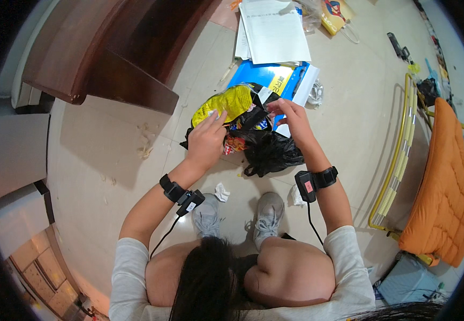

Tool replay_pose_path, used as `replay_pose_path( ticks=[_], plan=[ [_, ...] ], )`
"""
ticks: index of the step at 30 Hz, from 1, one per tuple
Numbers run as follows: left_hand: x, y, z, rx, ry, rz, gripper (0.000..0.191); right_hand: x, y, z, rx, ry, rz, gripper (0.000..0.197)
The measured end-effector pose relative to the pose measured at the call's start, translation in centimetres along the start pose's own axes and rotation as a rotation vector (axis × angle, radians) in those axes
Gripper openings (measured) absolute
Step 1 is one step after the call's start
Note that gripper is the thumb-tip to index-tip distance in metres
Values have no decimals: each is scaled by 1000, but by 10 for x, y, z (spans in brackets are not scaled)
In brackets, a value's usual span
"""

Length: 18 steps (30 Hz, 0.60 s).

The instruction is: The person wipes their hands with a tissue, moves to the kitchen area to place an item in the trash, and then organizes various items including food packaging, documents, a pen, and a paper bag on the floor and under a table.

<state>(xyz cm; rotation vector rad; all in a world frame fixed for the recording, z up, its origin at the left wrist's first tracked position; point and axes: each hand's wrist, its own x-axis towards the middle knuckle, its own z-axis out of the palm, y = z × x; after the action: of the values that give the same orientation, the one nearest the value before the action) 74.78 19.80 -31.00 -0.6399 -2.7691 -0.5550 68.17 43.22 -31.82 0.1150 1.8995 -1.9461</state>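
A crumpled yellow and black plastic snack packet (228, 105) lies on the floor before me, bearing printed writing. My left hand (207, 138) rests over its near left side, fingers stretched out across the yellow part. At the packet's right side is my right hand (294, 118), its fingers loosely bent and apart beside the black edge; whether the fingertips touch it is unclear. Below the packet sits a thin black plastic bag (274, 150), bunched up. A red printed wrapper (235, 143) shows between the bag and my left hand.
A blue folder (248, 74) and loose white papers (276, 34) lie beyond the packet. Crumpled tissue (222, 192) is near my shoes. Dark wooden furniture (135, 76) stands at left; an orange cushion (436, 192) and yellow metal frame (390, 160) are at right.
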Motion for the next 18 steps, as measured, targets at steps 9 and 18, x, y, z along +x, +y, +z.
replay_pose_path(
  ticks=[9, 18],
  plan=[
    [2, -19, 6, -245, 177, -292, 17, 18, 32, -5, -853, 210, -619, 37],
    [6, -28, -11, 92, 231, -273, 10, 55, 6, 17, -827, 79, -608, 16]
  ],
)
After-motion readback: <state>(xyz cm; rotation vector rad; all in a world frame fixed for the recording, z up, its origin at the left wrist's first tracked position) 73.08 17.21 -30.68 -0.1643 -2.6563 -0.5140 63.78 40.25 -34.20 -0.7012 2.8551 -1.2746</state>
